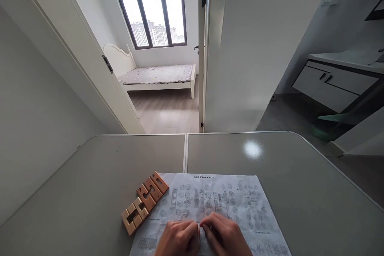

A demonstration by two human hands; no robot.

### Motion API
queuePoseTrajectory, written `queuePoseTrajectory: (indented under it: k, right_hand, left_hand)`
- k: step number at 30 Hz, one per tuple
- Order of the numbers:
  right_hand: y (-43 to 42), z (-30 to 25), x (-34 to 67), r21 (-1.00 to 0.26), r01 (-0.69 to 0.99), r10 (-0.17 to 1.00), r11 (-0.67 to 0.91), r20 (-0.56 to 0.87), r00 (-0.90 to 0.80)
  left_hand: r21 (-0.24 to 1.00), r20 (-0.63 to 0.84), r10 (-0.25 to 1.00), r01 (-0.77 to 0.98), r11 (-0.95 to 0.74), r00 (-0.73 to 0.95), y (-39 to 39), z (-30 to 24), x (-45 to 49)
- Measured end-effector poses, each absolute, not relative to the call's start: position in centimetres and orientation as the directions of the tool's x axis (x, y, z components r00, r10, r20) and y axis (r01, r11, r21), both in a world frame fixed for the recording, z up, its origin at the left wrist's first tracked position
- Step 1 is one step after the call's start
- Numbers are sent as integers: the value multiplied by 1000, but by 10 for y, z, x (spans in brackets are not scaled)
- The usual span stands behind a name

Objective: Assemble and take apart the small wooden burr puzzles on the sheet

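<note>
My left hand (181, 238) and my right hand (226, 234) rest side by side over the near part of a printed paper sheet (249, 208). The fingers of both are curled in, with a narrow gap between the two hands. I see no object in either one, though the palms are hidden. The sheet carries many small line drawings and lies flat on the table. By its left edge a slanting row of notched wooden puzzle blocks (150, 194) lies, reddish-brown ones farther off and lighter ones (135, 215) nearer. Some reddish-brown blocks bear dark numbers.
The grey table (90, 192) has a pale rim, rounded far corners and a seam (185, 154) across its far part. Beyond it, an open doorway shows a bed (159, 75) under a window (153, 12). A white cabinet (333, 84) hangs at the right.
</note>
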State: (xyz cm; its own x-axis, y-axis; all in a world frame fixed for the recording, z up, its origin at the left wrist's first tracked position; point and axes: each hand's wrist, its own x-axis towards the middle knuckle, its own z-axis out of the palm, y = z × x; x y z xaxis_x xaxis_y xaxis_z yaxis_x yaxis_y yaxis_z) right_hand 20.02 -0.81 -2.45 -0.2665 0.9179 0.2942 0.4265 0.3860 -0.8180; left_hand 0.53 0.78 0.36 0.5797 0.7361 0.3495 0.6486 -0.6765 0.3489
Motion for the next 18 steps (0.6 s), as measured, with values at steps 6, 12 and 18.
queuePoseTrajectory:
  k: [6,12,18]
  right_hand:
    - [-8,-26,199,-822,419,920,385,304,-248]
    - [-7,-29,201,-810,435,915,394,302,-266]
    - [-7,-29,201,-811,427,912,400,308,-270]
  left_hand:
    - [318,390,713,641,-698,583,10,3,5]
    - [311,407,705,637,-705,581,11,1,5]
    - [314,395,706,635,-705,588,9,-2,4]
